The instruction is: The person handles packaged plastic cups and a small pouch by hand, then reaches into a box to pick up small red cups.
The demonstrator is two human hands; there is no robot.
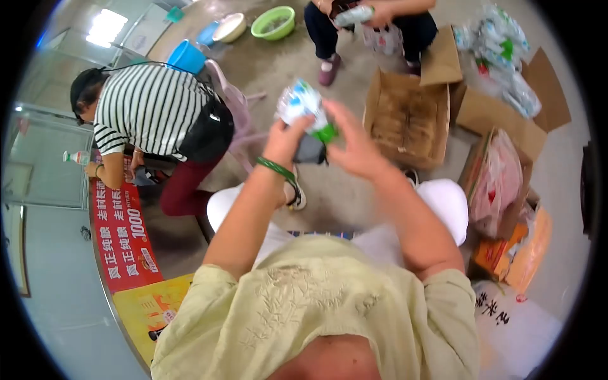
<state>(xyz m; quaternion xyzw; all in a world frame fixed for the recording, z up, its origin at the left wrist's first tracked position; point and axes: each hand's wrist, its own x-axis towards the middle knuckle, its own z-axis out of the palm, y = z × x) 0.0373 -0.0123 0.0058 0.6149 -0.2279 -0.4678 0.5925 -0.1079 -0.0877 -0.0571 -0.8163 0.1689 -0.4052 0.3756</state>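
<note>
Several fingers are hidden where the left hand [286, 140] grasps a crumpled plastic packet [303, 102] above the floor [339, 202]; the right hand [358, 147] curves beside it, blurred, and I cannot tell whether it grips. A dark grey item [310, 151] beneath shows only partly. Both forearms [244, 212] angle inward. Beyond, a person in dark trousers [320, 31] is cut off, head unseen.
</note>
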